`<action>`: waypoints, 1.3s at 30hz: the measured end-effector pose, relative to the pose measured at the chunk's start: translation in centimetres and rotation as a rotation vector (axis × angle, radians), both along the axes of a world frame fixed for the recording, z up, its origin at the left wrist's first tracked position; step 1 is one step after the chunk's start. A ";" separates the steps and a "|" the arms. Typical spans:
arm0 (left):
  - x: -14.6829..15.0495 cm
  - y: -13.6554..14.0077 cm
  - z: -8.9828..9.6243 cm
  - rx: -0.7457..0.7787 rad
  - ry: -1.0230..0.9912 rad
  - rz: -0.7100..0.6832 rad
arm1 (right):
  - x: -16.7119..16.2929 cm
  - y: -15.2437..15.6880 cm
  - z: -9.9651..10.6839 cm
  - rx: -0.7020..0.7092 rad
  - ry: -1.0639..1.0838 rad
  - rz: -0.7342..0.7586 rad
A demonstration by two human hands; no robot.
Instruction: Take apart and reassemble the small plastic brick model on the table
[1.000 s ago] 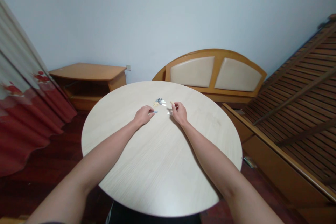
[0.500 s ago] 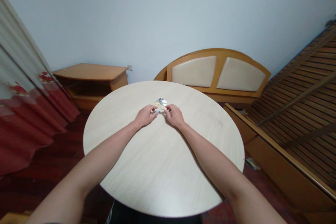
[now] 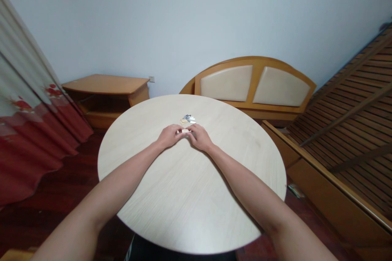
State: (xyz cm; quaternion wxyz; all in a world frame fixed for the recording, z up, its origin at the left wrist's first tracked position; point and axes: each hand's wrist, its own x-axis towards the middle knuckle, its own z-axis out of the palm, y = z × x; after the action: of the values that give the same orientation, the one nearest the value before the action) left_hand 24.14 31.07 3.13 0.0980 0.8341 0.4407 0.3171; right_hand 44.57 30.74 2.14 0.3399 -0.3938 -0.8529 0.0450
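Observation:
Between my two hands is a small pale flat piece (image 3: 185, 131), too small to name more exactly. My left hand (image 3: 170, 135) pinches its left end between thumb and fingers. On the other side, my right hand (image 3: 199, 136) closes its thumb and fingers on the right end. Just beyond my fingertips lies a little pile of flat pieces (image 3: 188, 118), some dark grey, some whitish, some tan. Both hands are close to the round table's pale wood-grain top (image 3: 171, 195).
A wooden cabinet (image 3: 107, 84) stands by the wall at the back left, beside a red and white curtain (image 3: 43, 130). Behind the table is a padded headboard (image 3: 226, 83). Wooden slats (image 3: 346, 110) lean at the right above a bed rail (image 3: 324, 175).
My hands have come together. My right hand has moved slightly nearer and left, and its fingers now meet my left hand's at one pale piece. The pile stays where it was.

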 end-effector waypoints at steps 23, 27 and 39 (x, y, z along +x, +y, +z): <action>-0.1 0.1 -0.2 0.010 0.091 0.021 | 0.0 0.1 0.1 -0.004 -0.108 -0.058; -0.1 0.1 0.0 0.001 0.095 0.011 | 0.0 0.1 0.2 0.001 -0.108 -0.059; 0.0 -0.2 0.3 -0.004 0.064 -0.011 | 0.1 0.3 -0.1 0.002 -0.091 -0.044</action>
State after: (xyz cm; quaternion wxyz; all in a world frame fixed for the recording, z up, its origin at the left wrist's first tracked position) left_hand 24.18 30.92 3.38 0.0876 0.8460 0.4395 0.2888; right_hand 44.64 31.02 2.08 0.3020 -0.4140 -0.8585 0.0187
